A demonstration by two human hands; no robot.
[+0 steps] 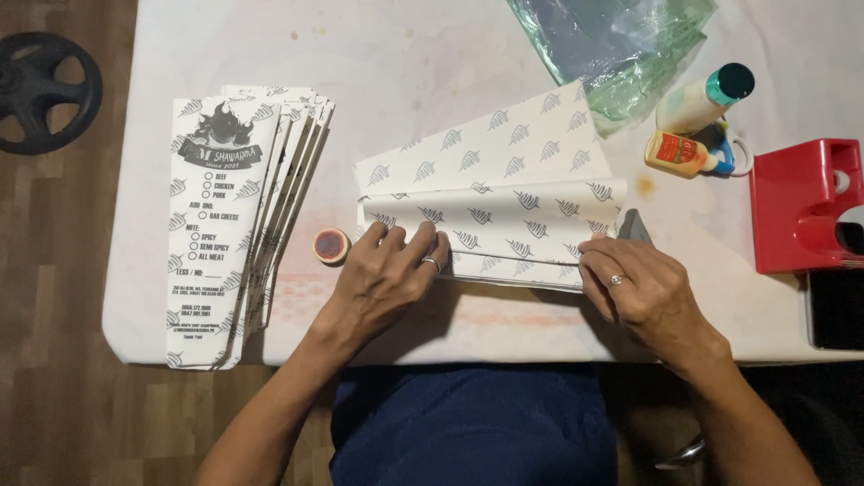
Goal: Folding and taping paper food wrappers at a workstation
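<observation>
Left hand [389, 274] and right hand [641, 286] press flat, fingers together, on folded sheet [504, 211]; nothing clamped. Tape roll [331, 245] near left.

A white, stained worktop [432, 54] is filling most of the view, lying under dim, warm light. Brown wood-plank floor [54, 297] is showing at left, where a black wheel-shaped object [40, 90] is resting.

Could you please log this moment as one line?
left hand: pressing white leaf-patterned paper sheet | right hand: pressing same sheet's fold | stack of printed paper sleeves: left
</observation>
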